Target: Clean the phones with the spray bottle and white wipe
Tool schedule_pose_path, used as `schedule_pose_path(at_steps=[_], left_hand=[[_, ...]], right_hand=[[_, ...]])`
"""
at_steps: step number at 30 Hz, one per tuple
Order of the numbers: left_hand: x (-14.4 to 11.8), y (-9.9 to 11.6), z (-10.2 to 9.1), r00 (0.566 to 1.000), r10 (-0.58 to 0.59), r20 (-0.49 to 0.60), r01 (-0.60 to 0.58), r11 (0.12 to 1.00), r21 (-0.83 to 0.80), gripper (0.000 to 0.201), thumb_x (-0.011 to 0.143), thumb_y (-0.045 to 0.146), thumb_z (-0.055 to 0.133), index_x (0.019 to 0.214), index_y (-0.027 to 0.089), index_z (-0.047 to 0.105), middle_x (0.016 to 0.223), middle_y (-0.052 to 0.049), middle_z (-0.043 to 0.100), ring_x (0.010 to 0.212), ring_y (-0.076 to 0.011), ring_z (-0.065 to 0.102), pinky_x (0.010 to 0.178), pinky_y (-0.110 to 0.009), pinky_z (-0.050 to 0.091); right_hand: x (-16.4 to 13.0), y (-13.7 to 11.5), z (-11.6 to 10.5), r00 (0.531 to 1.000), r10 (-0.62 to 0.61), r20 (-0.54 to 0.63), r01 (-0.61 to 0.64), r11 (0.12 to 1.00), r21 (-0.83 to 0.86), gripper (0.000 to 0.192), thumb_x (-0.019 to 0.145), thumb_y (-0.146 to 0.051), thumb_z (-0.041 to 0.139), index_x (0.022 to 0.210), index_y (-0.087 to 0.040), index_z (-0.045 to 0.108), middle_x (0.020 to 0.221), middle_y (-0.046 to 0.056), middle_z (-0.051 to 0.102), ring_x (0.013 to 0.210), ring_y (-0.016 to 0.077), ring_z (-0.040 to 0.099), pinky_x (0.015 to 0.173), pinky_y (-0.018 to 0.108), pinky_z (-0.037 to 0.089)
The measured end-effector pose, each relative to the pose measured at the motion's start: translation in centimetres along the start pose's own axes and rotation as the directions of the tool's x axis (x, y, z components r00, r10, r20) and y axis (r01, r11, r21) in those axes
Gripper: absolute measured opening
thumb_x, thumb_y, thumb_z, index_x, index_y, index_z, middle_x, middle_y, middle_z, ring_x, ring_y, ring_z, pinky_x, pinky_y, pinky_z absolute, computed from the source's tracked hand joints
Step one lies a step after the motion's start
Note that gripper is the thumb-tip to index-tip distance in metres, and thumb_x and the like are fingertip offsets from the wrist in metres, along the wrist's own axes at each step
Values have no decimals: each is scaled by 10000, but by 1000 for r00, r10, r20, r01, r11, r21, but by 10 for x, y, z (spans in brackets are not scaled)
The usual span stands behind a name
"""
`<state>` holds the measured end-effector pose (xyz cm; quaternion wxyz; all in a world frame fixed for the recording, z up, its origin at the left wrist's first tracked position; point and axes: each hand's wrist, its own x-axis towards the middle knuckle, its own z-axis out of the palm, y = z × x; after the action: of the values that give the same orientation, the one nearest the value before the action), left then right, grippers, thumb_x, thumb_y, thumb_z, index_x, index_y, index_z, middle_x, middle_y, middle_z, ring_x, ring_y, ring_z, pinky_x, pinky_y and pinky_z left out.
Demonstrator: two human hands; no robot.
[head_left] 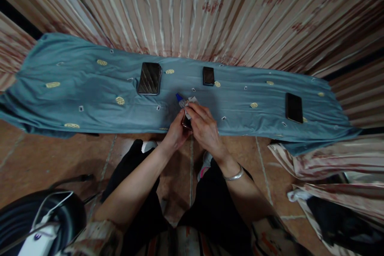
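My left hand (175, 133) holds a small dark phone (186, 122) upright over the front edge of a blue cloth (90, 88). My right hand (203, 125) presses a pale wipe or cloth (189, 105) against the phone's face. A small bottle with a blue cap (180, 99) lies on the blue cloth just beyond my hands. Most of the phone is hidden between my fingers.
On the blue cloth lie a tablet (149, 78), a small phone (208, 76) and another phone (294, 107) at the right. Striped curtains (210, 12) hang behind. A dark round object with a white cable (42, 220) sits at lower left; more fabric (327, 164) is piled at right.
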<state>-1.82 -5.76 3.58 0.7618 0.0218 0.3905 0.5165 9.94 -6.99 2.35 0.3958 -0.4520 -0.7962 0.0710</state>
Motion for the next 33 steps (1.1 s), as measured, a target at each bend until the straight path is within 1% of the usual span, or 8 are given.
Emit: schedule_pose_path(at_steps=[5,10,13,15,20,25,30,33], left_hand=[[-9,4,6,995,-79,60,75,995,68,275,1051,221,472,932,160,712,775,-6,712,655,-130,638,671,-256,540],[-12,7,8,993,-88,85,81,993,80,248,1044,213,480,1018,164,722,783,-4,714,643,-130,639,647,-253,545],[-10,9,5,992,-55,111,49,997,59,222,1026,218,530,1125,194,727,820,14,725,646,-119,640,612,-231,520],[-8,11,3,994,-39,103,35,998,46,223,1034,235,527,1128,196,726,791,19,714,627,-115,628,578,-222,496],[-2,14,1,999,-6,49,6,1000,-6,238,1049,233,487,999,174,712,779,12,709,637,-100,628,602,-204,493],[2,14,0,1000,26,14,-25,999,-47,264,1053,250,484,930,172,704,741,21,661,638,-94,600,653,-198,485],[-5,20,8,999,6,-35,-9,997,-73,420,1097,226,380,768,164,633,664,18,623,562,-69,561,586,-170,453],[-9,25,12,999,2,-38,-4,998,-59,448,1103,211,348,774,153,646,646,13,634,527,-64,557,514,-169,421]], right_hand=[[0,10,-1,993,100,-67,-98,994,38,401,1086,-228,446,1406,-225,687,1447,105,706,1329,241,661,1184,470,532],[0,16,-3,983,164,-83,-158,984,77,343,1070,-269,505,1303,-267,757,1422,80,726,1281,248,684,1147,468,557],[0,12,-4,989,141,-52,-133,982,131,342,1065,-252,510,1281,-267,775,1375,72,754,1277,246,684,1129,462,565],[1,9,-4,992,121,-18,-117,981,155,349,1062,-237,509,1287,-274,774,1374,63,755,1285,238,681,1127,456,564],[1,-1,-6,998,49,39,-55,984,172,352,1063,-199,506,1284,-255,774,1368,63,759,1283,224,681,1132,439,563],[1,-8,-7,988,33,148,-51,992,114,356,1063,-194,522,1311,-285,761,1383,49,751,1292,224,671,1132,450,570],[-1,-9,-6,988,-15,151,2,996,87,371,1066,-190,516,1351,-275,737,1391,58,743,1315,224,659,1149,454,562],[-4,-8,-5,990,-32,137,25,998,52,371,1070,-203,516,1375,-264,720,1389,70,741,1325,235,658,1167,473,549]])
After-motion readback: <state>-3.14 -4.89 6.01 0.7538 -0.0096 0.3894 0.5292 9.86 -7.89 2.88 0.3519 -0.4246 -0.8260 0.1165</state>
